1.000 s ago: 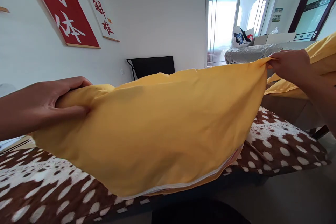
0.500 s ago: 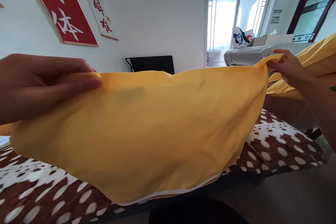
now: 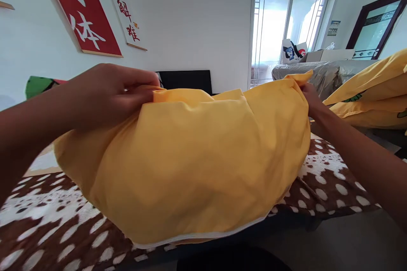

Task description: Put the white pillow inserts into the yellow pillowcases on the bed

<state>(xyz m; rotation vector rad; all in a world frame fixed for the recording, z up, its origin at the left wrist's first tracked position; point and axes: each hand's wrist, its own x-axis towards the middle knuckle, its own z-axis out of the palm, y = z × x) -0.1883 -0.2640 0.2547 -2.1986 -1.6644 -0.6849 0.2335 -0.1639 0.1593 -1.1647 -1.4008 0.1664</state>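
Observation:
A yellow cloth cover (image 3: 197, 165) hangs in front of me, spread between my two hands. A thin white strip that looks like a zip runs along its curved bottom edge. My left hand (image 3: 111, 93) pinches the top edge between thumb and fingers. At the other upper corner, my right hand (image 3: 313, 98) is closed on the bunched fabric; its fingertips are partly hidden behind the cloth. The top edge sags and folds between the hands.
Below lies a brown blanket with white spots (image 3: 341, 188). More yellow fabric (image 3: 372, 93) with green print is heaped at the right. Behind stand a plastic-wrapped grey piece of furniture (image 3: 318, 72) with a white box (image 3: 337, 54) on it and a black panel (image 3: 186, 80).
My hands have come closer together, the left moving right and the right moving left. The top edge, stretched fairly taut before, is now slack and folded.

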